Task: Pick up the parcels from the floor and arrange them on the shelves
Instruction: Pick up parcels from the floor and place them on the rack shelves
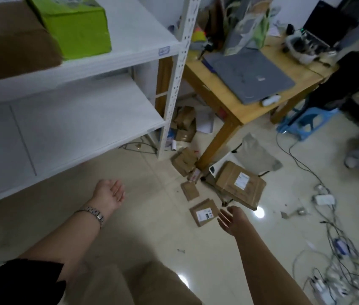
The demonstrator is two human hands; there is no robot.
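Several brown cardboard parcels lie on the tiled floor by the table leg: a small labelled parcel (pixel 203 212), a smaller plain one (pixel 190 190), a large labelled box (pixel 240 185) and a stack (pixel 184 162) nearer the shelf post. My right hand (pixel 230 219) reaches down with fingers relaxed, just right of the small labelled parcel, not touching it. My left hand (pixel 111 194), with a metal watch on the wrist, hangs open and empty in front of the white shelf unit (pixel 99 64). A green box (pixel 75 25) and a brown parcel (pixel 13 40) sit on the upper shelf.
A wooden table (pixel 229 95) with a grey laptop (pixel 248 75) stands right of the shelves. More parcels (pixel 185 124) lie under it. Cables and power strips (pixel 332 249) spread over the floor at right. A blue stool (pixel 306 122) and a person's legs are at far right.
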